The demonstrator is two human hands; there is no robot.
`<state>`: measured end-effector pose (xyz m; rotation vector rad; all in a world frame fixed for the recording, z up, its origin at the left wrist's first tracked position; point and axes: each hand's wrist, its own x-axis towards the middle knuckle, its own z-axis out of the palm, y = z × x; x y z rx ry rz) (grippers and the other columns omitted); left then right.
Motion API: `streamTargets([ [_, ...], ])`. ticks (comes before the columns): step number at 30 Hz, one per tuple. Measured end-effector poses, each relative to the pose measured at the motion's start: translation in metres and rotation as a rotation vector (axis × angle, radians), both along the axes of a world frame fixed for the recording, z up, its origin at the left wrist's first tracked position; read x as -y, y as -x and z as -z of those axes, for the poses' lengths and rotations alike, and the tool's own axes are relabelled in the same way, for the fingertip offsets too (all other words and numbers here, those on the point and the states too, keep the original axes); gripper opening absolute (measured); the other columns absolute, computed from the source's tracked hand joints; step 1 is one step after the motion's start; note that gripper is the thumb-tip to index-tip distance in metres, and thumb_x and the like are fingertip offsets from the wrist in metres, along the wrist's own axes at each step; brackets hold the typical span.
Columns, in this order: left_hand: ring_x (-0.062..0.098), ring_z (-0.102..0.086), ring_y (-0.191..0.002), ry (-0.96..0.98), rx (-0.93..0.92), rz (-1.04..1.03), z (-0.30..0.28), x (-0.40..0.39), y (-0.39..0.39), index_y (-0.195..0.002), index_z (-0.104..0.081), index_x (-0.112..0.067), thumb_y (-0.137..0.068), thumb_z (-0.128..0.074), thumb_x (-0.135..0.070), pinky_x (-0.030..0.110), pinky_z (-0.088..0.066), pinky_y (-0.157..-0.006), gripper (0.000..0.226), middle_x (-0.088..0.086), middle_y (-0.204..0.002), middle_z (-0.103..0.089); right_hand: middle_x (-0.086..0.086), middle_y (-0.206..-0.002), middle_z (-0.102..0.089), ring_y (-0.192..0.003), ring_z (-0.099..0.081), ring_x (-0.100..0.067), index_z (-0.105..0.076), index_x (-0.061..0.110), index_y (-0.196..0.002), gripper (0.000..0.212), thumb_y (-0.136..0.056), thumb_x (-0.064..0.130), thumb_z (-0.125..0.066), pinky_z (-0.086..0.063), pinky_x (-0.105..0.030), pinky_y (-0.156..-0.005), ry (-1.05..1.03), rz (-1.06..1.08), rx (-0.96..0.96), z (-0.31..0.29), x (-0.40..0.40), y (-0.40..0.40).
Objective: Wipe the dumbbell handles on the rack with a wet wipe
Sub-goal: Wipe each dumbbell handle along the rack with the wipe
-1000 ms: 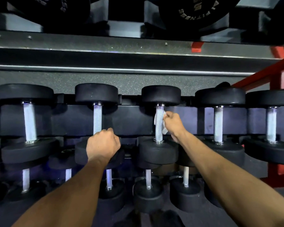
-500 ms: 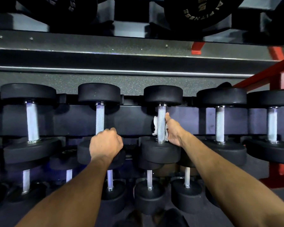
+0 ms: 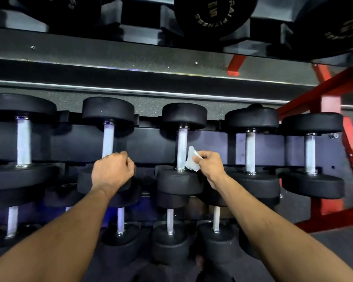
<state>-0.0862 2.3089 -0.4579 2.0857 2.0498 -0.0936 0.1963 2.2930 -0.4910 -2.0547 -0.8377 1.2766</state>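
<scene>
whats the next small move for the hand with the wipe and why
Probably shift the right hand rightward to the next handle. The wet wipe it pinches sits just beside the middle handle, no longer wrapped round it, while the left hand grips the neighbouring dumbbell.

Dim light, deep shadows, wide-angle edge distortion

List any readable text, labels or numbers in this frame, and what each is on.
"FITNESS": curved raised lettering, seen upside down, on the big dumbbell head on the top shelf; the word before it is only partly legible, ending in "AI".
A short marking in the middle of that head: too blurred to read.
Lettering on the top-shelf head at far right: too blurred.
Lettering on the top-left head: cut off, unreadable.
Middle and lower rows: no text visible.
</scene>
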Motion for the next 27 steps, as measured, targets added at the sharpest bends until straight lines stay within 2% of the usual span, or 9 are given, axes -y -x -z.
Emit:
streamTargets([
  [4, 0.037, -0.065, -0.068, -0.049, 0.141, -0.124, -0.002, 0.010, -0.029, -0.072, -0.058, -0.015, -0.090, -0.054, -0.031, 0.034, -0.047, -0.061, 0.024, 0.009, -0.070, -0.067, 0.001, -0.083, -0.073, -0.076, -0.066, -0.017, -0.072, 0.023, -0.080, 0.018, -0.086, 0.005, -0.071, -0.053, -0.035, -0.074, -0.051, 0.087, -0.101, -0.014, 0.010, -0.024],
  [9, 0.038, -0.066, -0.073, -0.069, 0.282, -0.141, -0.010, 0.024, -0.105, -0.073, -0.062, -0.017, -0.088, -0.057, -0.033, 0.036, -0.050, -0.064, 0.022, 0.006, -0.072, -0.070, 0.001, -0.082, -0.071, -0.076, -0.063, -0.015, -0.072, 0.023, -0.081, 0.015, -0.078, 0.008, -0.075, -0.053, -0.033, -0.072, -0.127, 0.107, -0.106, -0.024, 0.010, -0.065],
  [14, 0.035, -0.064, -0.069, -0.084, 0.392, -0.140, -0.020, 0.026, -0.170, -0.075, -0.064, -0.018, -0.087, -0.056, -0.032, 0.036, -0.052, -0.063, 0.020, 0.001, -0.069, -0.068, 0.001, -0.081, -0.070, -0.078, -0.065, -0.019, -0.071, 0.022, -0.082, 0.016, -0.079, 0.007, -0.065, -0.053, -0.033, -0.071, -0.116, 0.084, -0.020, -0.032, 0.011, -0.114],
  [17, 0.035, -0.063, -0.068, -0.048, 0.364, -0.140, -0.019, 0.026, -0.191, -0.078, -0.065, -0.019, -0.089, -0.055, -0.035, 0.034, -0.049, -0.063, 0.023, 0.002, -0.069, -0.067, 0.002, -0.076, -0.066, -0.069, -0.059, -0.013, -0.068, 0.023, -0.077, 0.018, -0.081, 0.007, -0.063, -0.046, -0.019, -0.061, -0.197, 0.078, 0.138, -0.045, 0.010, -0.139],
  [18, 0.035, -0.063, -0.070, -0.023, 0.347, -0.147, -0.015, 0.026, -0.193, -0.079, -0.066, -0.019, -0.090, -0.054, -0.036, 0.035, -0.049, -0.064, 0.023, 0.003, -0.070, -0.068, 0.001, -0.079, -0.065, -0.069, -0.057, -0.010, -0.067, 0.023, -0.078, 0.021, -0.082, 0.004, -0.061, -0.043, -0.012, -0.061, -0.276, 0.050, 0.233, -0.053, 0.010, -0.146],
  [20, 0.036, -0.064, -0.073, 0.032, 0.300, -0.163, -0.008, 0.028, -0.195, -0.082, -0.067, -0.020, -0.090, -0.054, -0.037, 0.035, -0.050, -0.067, 0.023, 0.005, -0.073, -0.068, 0.001, -0.092, -0.065, -0.080, -0.058, -0.007, -0.070, 0.016, -0.088, 0.026, -0.082, -0.004, -0.057, -0.042, -0.006, -0.071, -0.466, -0.055, 0.399, -0.065, 0.007, -0.159],
  [23, 0.036, -0.063, -0.075, 0.055, 0.202, -0.200, -0.002, 0.031, -0.202, -0.083, -0.068, -0.021, -0.089, -0.053, -0.039, 0.034, -0.047, -0.068, 0.024, 0.006, -0.076, -0.068, 0.003, -0.107, -0.063, -0.096, -0.060, -0.011, -0.073, 0.012, -0.100, 0.032, -0.081, -0.006, -0.054, -0.048, -0.021, -0.085, -0.576, -0.287, 0.551, -0.061, 0.006, -0.177],
  [25, 0.035, -0.061, -0.074, 0.068, 0.126, -0.195, -0.001, 0.032, -0.210, -0.084, -0.069, -0.022, -0.089, -0.052, -0.039, 0.032, -0.042, -0.066, 0.025, 0.005, -0.076, -0.066, 0.003, -0.115, -0.063, -0.107, -0.057, -0.021, -0.073, 0.015, -0.105, 0.034, -0.082, -0.003, -0.056, -0.052, -0.034, -0.083, -0.496, -0.509, 0.653, -0.049, 0.011, -0.187],
  [27, 0.036, -0.064, -0.078, 0.081, 0.080, -0.196, -0.001, 0.031, -0.213, -0.085, -0.069, -0.021, -0.089, -0.052, -0.039, 0.031, -0.040, -0.067, 0.025, 0.007, -0.080, -0.068, 0.003, -0.120, -0.060, -0.117, -0.050, -0.022, -0.072, 0.018, -0.104, 0.036, -0.078, -0.002, -0.058, -0.054, -0.040, -0.080, -0.390, -0.724, 0.702, -0.036, 0.017, -0.193],
])
